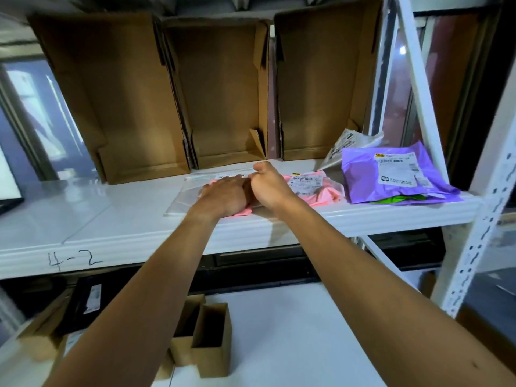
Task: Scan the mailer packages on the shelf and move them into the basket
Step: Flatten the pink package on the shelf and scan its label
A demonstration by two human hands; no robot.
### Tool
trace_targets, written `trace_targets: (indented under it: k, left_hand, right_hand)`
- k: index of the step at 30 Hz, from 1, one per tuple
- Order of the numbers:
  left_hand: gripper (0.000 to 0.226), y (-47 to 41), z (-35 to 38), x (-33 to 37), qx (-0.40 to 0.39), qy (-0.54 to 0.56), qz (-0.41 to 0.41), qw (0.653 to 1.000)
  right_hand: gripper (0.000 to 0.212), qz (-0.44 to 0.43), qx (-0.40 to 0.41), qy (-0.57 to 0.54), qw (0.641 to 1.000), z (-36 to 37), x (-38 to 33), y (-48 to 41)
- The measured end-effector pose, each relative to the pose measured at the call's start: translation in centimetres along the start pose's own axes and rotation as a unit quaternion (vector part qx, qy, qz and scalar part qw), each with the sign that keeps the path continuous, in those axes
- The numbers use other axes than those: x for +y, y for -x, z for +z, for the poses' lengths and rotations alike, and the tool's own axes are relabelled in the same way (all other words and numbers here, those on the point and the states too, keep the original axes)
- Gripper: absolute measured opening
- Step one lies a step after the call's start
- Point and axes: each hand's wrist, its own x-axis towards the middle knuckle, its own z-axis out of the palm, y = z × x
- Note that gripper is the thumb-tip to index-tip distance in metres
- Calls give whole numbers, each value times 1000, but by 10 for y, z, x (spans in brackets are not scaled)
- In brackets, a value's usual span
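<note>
Your left hand (223,196) presses flat on the pink mailer (321,192); your right hand (268,187) is curled, its grip unclear. The slick film may slide off the shelf (111,216).

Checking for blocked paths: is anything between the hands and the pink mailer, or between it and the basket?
Nothing visible. The left hand rests on the pink mailer and the right hand is curled against it. The shelf is open in front; the basket is out of view.
</note>
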Motion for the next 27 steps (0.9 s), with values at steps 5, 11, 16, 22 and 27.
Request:
trace_targets:
  k: [5, 11, 16, 22, 27]
  left_hand:
    - [33, 9, -9, -2, 15, 107, 9, 994]
    - [41, 20, -10, -48, 46, 177, -23, 983]
    - [45, 16, 0, -57, 94, 175, -62, 978]
    - [47, 15, -3, -69, 124, 349, -118, 921]
    - [34, 12, 1, -68, 111, 262, -88, 955]
  right_hand:
    - [57, -2, -12, 8, 1000, 1, 0, 0]
    - [62, -12, -51, 38, 998, 6, 3, -8]
    - [45, -53, -71, 80, 993, 10, 5, -8]
    - [44, -126, -117, 273, 947, 17, 1, -7]
    - [35, -94, -192, 357, 909, 14, -34, -13]
